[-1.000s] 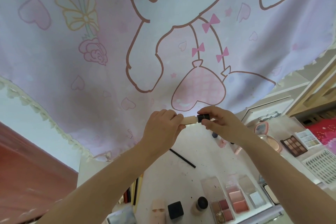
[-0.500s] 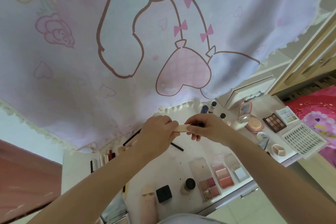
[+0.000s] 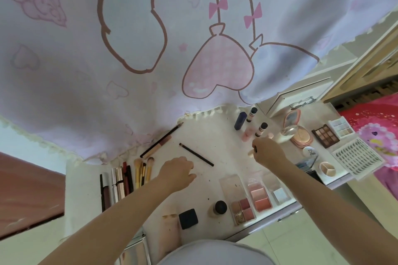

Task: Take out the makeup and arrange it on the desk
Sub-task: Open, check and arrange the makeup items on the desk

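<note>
My right hand (image 3: 268,150) is closed around a small beige tube (image 3: 251,153), whose pale end pokes out below the fingers, and it hovers beside two black-capped little bottles (image 3: 261,129). My left hand (image 3: 177,171) is loosely curled over the white desk (image 3: 211,135) with nothing in it. A black pencil (image 3: 196,154) lies between the two hands. Brushes (image 3: 143,169) and lipstick tubes (image 3: 117,184) are lined up at the left. Three clear blush and shadow palettes (image 3: 255,197) sit at the front edge.
A pink cartoon curtain (image 3: 193,38) hangs behind the desk. At the right lie a compact mirror (image 3: 291,117), a round powder compact (image 3: 301,135), a brown eyeshadow palette (image 3: 325,136) and a lash tray (image 3: 357,157). A black square case (image 3: 188,219) and a foundation jar (image 3: 219,207) stand in front.
The hands have come apart. My left hand let go of the tube and dropped toward the desk; my right hand carried the tube to the right, toward the small bottles. The view tilted downward.
</note>
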Motion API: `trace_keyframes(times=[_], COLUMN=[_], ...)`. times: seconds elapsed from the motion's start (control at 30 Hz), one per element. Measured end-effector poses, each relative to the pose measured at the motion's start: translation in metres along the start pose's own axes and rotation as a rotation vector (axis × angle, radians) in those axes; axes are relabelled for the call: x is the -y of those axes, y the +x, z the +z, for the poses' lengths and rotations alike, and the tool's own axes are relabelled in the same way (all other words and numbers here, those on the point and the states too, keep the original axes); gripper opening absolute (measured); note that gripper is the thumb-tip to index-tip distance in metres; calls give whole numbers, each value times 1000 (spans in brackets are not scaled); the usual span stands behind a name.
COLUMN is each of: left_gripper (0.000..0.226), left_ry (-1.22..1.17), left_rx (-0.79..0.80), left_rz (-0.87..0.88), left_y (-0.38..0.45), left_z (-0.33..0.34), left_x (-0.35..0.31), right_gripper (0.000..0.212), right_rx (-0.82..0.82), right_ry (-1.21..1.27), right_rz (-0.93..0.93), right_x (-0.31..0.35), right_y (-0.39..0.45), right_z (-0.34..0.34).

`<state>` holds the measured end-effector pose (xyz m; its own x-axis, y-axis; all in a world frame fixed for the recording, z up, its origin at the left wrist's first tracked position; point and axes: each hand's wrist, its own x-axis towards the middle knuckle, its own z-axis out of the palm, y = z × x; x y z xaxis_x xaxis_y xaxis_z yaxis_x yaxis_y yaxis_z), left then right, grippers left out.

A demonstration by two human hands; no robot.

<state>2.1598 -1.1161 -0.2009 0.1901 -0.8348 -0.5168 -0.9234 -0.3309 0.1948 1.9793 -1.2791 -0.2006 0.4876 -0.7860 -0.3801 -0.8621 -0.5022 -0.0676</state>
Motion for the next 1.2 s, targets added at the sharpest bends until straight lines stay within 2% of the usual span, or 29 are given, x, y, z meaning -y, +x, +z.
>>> trace_keyframes(times=[0.2, 0.53, 0.7, 0.83, 0.9, 1.03, 1.13, 1.2], left_gripper=[41, 42, 40, 39, 37, 36, 38, 39], left_ry=[29, 42, 21, -1, -12, -37, -68, -95], left_rx=[15, 74, 86, 86, 82, 68, 57, 39], left_rz=[-64, -124, -138, -148, -144, -124, -120, -121], left_y=[-1, 3, 4, 4, 4, 2, -2, -7], left_z=[9, 20, 30, 37, 40, 43, 42, 40], left_x=[17, 34, 41, 44, 44, 45, 49, 54], right_gripper=[22, 53, 35, 27, 28, 31, 33, 31], right_rx=[29, 35, -139, -163, -131, 74, 187, 186], right_ry=[-30, -97, -177, -199, -234, -200, -148, -144], right_rz=[17, -16, -29, -46, -116, -283, -304, -289], right_x=[-1, 5, 5, 21, 34, 69, 92, 102], right_y=[19, 28, 16, 4, 1, 6, 22, 29], right_z=[14, 12, -2, -17, -18, 3, 30, 43])
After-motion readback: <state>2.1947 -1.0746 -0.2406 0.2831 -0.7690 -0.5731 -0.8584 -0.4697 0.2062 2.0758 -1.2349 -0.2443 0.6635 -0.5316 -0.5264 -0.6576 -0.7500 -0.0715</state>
